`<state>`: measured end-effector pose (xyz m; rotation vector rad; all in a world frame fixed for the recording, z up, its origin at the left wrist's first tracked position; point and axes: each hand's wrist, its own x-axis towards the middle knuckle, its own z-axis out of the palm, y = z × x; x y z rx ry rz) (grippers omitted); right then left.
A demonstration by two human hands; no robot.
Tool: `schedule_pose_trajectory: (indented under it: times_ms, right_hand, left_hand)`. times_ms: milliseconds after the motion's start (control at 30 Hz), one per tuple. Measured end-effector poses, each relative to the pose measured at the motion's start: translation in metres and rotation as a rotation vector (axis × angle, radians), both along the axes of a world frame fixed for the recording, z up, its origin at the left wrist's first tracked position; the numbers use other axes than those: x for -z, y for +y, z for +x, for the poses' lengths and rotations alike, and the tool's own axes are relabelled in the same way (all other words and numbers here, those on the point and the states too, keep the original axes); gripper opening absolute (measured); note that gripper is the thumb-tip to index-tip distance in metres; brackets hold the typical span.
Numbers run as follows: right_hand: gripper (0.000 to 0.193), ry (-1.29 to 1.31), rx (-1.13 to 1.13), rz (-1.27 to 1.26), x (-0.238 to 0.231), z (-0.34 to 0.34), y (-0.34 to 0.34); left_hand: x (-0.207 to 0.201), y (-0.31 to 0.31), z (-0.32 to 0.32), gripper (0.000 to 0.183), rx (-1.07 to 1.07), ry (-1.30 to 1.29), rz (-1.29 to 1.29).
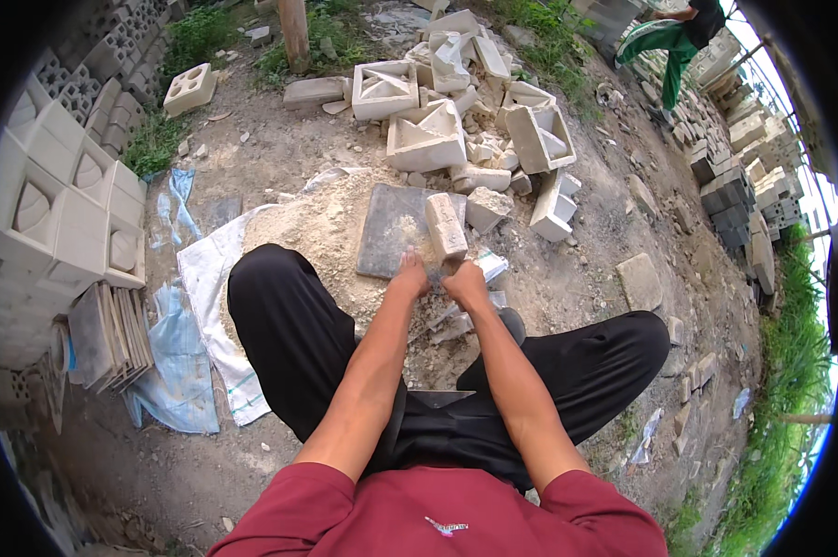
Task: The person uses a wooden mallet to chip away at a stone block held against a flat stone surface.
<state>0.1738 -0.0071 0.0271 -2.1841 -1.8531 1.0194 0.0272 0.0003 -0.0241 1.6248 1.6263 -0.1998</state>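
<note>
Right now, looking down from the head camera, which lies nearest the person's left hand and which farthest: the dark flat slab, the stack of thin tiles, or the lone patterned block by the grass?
1. Dark flat slab: just ahead of the left hand, beside the brick.
2. Stack of thin tiles: far out to the left, leaning by the block wall.
3. Lone patterned block: farthest, up at the top left by the grass.

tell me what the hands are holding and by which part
Both the left hand and right hand grip the pale oblong block at its near end, over the dark slab.
</note>
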Motion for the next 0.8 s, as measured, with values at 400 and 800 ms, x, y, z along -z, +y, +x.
schedule_pose_trajectory:
  times_ms: [400, 800]
  right_hand:
    - [0.048, -0.012, 0.166, 0.255, 0.014, 0.004, -0.023]
    - [0.048, 0.056, 0.15, 0.233, 0.009, 0.0, -0.016]
  left_hand:
    - [-0.005, -0.014, 0.012, 0.049, -0.113, 0.048, 0.255]
    - [-0.016, -0.012, 0.009, 0.018, -0.114, 0.112, 0.528]
